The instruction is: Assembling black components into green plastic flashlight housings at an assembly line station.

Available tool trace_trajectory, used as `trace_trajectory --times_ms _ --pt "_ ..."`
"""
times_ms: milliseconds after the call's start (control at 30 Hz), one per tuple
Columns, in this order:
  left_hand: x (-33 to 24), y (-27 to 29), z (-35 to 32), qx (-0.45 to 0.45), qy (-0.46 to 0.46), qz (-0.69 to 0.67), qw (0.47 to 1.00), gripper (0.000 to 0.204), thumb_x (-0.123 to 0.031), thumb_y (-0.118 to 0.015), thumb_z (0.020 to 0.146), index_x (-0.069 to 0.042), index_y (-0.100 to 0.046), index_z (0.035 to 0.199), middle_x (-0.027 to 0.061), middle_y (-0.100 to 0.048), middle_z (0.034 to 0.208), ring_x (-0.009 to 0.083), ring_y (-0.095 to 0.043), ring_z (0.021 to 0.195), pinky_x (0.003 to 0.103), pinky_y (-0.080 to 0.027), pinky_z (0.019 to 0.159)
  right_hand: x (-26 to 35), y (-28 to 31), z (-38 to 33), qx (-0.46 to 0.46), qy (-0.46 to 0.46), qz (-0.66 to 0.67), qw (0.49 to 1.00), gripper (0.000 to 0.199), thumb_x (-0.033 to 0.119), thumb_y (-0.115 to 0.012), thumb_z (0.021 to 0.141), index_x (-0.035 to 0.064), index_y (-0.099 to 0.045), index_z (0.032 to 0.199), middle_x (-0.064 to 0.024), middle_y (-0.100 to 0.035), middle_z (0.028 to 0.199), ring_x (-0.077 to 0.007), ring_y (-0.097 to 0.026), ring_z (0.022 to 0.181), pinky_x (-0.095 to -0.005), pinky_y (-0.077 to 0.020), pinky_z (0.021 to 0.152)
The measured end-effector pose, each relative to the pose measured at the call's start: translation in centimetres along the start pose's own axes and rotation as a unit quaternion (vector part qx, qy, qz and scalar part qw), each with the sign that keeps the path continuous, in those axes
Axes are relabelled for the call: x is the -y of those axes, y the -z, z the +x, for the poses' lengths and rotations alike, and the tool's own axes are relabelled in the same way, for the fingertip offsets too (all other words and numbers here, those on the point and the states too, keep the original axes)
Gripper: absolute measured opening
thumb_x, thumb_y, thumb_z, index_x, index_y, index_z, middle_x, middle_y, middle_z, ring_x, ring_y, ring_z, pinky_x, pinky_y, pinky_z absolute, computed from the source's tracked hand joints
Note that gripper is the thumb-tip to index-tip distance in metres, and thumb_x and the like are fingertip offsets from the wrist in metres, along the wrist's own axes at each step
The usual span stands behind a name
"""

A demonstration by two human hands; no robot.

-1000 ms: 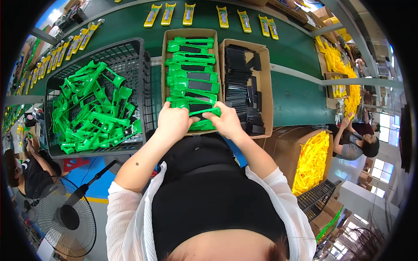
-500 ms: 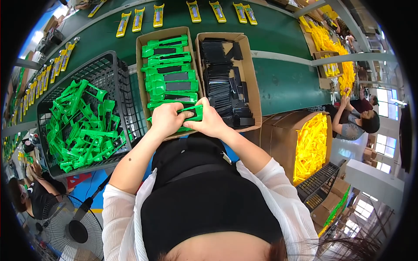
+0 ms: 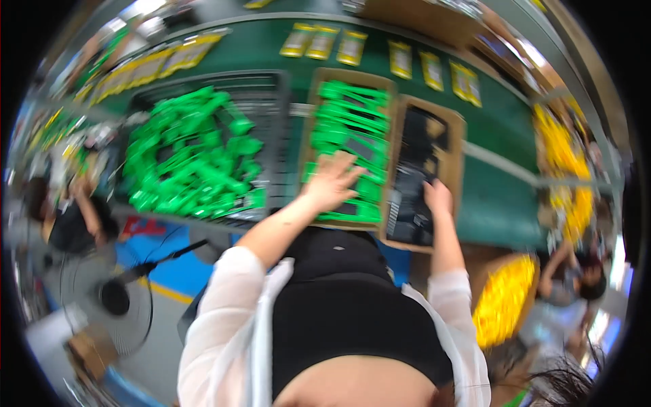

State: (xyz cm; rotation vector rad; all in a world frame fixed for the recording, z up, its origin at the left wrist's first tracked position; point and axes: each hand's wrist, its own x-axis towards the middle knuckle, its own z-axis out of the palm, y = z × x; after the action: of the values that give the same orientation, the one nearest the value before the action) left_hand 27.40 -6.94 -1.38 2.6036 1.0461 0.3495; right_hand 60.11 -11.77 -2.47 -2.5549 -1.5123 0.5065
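From where I watch, the work looks partway through: the cardboard box of green plastic pieces (image 3: 349, 146) holds neat stacked rows nearly to its near edge, while the wire crate (image 3: 271, 122) to that box's left holds a loose heap of green parts (image 3: 193, 159), so I judge plenty is left to sort. My left hand (image 3: 332, 182) lies flat over the near rows in the green box, fingers spread wide and gripping nothing I can make out. My right hand (image 3: 437, 198) reaches into the box of black pieces (image 3: 424, 173) just right of the green box; the frame is blurred, so I cannot tell whether its fingers have closed on a piece. Both forearms stretch forward from white sleeves.
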Motion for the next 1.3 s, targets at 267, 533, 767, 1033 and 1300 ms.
trace_trajectory --times_ms 267,533,767,1033,1300 --pt "15.1 13.0 -6.8 -0.431 0.339 0.150 0.823 0.042 -0.021 -0.056 0.066 -0.002 -0.050 0.102 0.0179 -0.049 0.102 0.0347 -0.045 0.098 0.052 -0.033 0.082 -0.9 -2.7 -3.9 -0.002 0.023 -0.090 0.996 0.030 0.021 -0.052 0.079 -0.0033 -0.050 0.096 -0.0268 -0.057 0.096 -0.0412 -0.056 0.089 -0.0468 -0.0456 0.078" --pt "30.4 14.7 -18.7 0.055 0.739 -0.116 0.662 0.081 -0.067 -0.024 0.082 -0.005 -0.041 0.131 0.0155 -0.037 0.137 0.0297 -0.029 0.130 0.052 -0.010 0.106 -1.5 -4.4 -5.2 -0.087 0.011 -0.084 0.993 0.030 0.016 -0.048 0.083 -0.0048 -0.056 0.102 -0.0251 -0.059 0.097 -0.0395 -0.057 0.088 -0.0444 -0.0457 0.078" --pt "19.4 12.2 -8.2 -0.086 0.531 -0.142 0.831 0.069 -0.051 -0.048 0.082 0.005 -0.045 0.123 0.0245 -0.025 0.140 0.0380 -0.034 0.125 0.044 -0.030 0.102 -0.9 -5.2 -5.4 -0.128 -0.029 -0.095 0.987 0.029 0.016 -0.048 0.083 -0.0028 -0.058 0.103 -0.0226 -0.060 0.098 -0.0380 -0.057 0.090 -0.0424 -0.0462 0.078" --pt "22.9 15.0 -15.1 -0.324 0.483 -0.136 0.802 0.027 -0.028 -0.057 0.081 -0.007 -0.066 0.095 0.0121 -0.066 0.092 0.0269 -0.062 0.089 0.034 -0.048 0.079 -3.3 -5.8 -5.0 -0.116 -0.071 -0.018 0.990 0.037 0.021 -0.048 0.084 -0.0036 -0.055 0.110 -0.0242 -0.059 0.104 -0.0390 -0.055 0.097 -0.0427 -0.0434 0.083" --pt "30.5 9.2 -14.4 -0.133 0.690 -0.107 0.704 0.088 -0.063 -0.047 0.073 0.000 -0.032 0.133 0.0254 -0.032 0.135 0.0413 -0.027 0.125 0.049 -0.020 0.102 -4.5 -5.8 -3.8 -0.070 -0.100 0.205 0.971 0.030 0.024 -0.055 0.084 -0.0032 -0.059 0.095 -0.0127 -0.062 0.072 -0.0197 -0.059 0.056 -0.0328 -0.0460 0.058"
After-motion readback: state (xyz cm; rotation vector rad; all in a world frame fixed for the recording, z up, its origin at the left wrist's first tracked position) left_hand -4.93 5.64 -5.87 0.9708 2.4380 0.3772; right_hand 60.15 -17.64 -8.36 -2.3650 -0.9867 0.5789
